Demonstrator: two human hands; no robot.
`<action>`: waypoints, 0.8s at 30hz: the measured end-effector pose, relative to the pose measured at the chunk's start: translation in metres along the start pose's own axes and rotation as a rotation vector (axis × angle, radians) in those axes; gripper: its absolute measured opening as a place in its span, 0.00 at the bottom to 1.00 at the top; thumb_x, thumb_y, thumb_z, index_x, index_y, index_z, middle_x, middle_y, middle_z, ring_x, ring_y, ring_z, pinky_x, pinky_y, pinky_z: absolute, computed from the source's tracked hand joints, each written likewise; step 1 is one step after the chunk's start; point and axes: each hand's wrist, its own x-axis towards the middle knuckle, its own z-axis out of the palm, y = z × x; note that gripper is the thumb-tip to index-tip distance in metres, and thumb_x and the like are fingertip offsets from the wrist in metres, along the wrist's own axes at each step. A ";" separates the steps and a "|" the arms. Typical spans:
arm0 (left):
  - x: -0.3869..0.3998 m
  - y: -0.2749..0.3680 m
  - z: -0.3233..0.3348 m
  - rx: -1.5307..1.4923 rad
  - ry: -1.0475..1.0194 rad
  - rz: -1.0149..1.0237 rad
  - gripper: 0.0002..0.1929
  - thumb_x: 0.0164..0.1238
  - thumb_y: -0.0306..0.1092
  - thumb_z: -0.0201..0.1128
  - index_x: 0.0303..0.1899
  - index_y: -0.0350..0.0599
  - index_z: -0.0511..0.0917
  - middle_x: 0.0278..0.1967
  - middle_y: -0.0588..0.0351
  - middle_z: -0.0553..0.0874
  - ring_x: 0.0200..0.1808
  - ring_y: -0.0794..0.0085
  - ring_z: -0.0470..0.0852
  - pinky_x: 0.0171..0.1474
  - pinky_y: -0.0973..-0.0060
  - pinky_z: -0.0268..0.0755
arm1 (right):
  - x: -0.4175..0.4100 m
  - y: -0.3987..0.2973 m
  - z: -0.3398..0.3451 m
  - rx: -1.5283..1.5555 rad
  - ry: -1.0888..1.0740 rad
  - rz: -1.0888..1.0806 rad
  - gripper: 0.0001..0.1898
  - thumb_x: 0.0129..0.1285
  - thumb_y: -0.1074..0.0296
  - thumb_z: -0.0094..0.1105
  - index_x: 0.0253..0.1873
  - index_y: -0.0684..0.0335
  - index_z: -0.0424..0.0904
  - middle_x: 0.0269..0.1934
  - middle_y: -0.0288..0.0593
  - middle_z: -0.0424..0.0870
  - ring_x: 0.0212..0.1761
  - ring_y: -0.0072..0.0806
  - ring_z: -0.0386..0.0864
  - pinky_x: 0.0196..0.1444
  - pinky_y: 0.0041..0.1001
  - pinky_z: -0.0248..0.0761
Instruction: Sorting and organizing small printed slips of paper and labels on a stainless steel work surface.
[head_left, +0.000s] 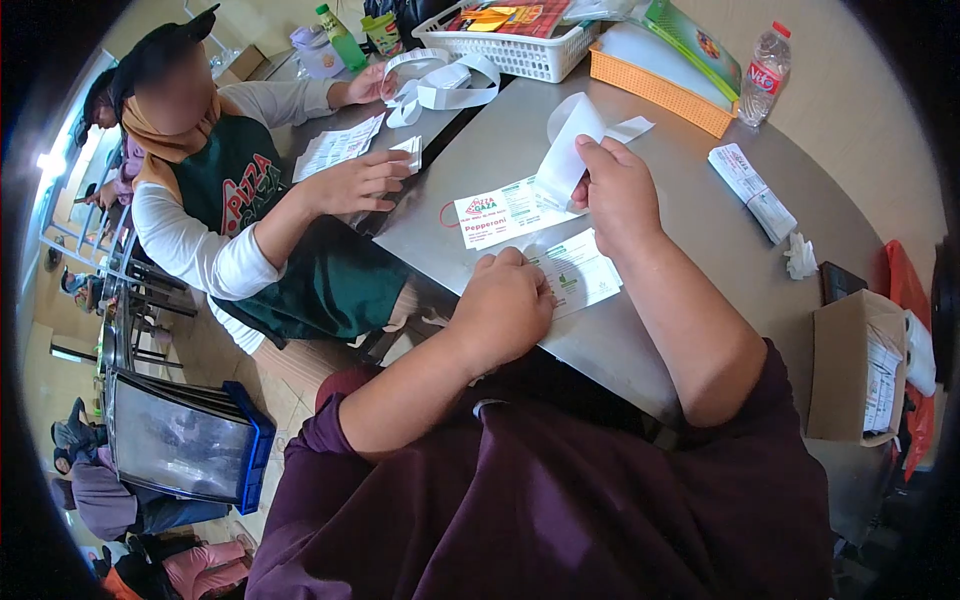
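My right hand (619, 191) is raised over the metal table (667, 180), pinching a curled strip of white paper (574, 150) between thumb and fingers. My left hand (506, 300), fingers curled, rests at the left edge of a printed card (577, 277); its fingertips are hidden, so its hold is unclear. Beyond it lie overlapping printed cards (484, 217), with a red rubber band (448, 215) partly under them. The lower end of the paper strip hangs over these cards.
A co-worker at the left handles a long label strip (457, 97) beside stacked cards (341, 146). White (510, 56) and orange (660, 90) baskets and a plastic bottle (765, 75) stand at the back. Right are a banded bundle (752, 193), crumpled paper (801, 256) and a cardboard box (844, 367).
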 end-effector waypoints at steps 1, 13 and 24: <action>0.000 0.001 0.000 0.025 -0.001 0.005 0.10 0.57 0.36 0.62 0.31 0.38 0.81 0.38 0.44 0.79 0.46 0.48 0.75 0.51 0.60 0.69 | -0.001 0.000 0.000 0.007 -0.013 -0.004 0.11 0.68 0.62 0.53 0.41 0.66 0.77 0.25 0.34 0.74 0.22 0.16 0.66 0.25 0.19 0.61; 0.002 -0.009 -0.005 -0.056 0.033 0.016 0.18 0.52 0.36 0.70 0.41 0.39 0.73 0.41 0.41 0.75 0.41 0.49 0.78 0.46 0.63 0.73 | -0.006 -0.003 0.004 0.036 -0.018 0.006 0.11 0.68 0.62 0.54 0.39 0.65 0.77 0.24 0.33 0.73 0.22 0.17 0.65 0.26 0.19 0.60; -0.038 -0.004 -0.030 0.317 -0.066 0.296 0.30 0.51 0.43 0.68 0.56 0.37 0.73 0.57 0.48 0.74 0.56 0.57 0.74 0.60 0.62 0.64 | 0.002 0.004 -0.001 0.099 -0.080 -0.053 0.11 0.67 0.63 0.55 0.32 0.62 0.73 0.22 0.33 0.71 0.20 0.18 0.65 0.23 0.21 0.59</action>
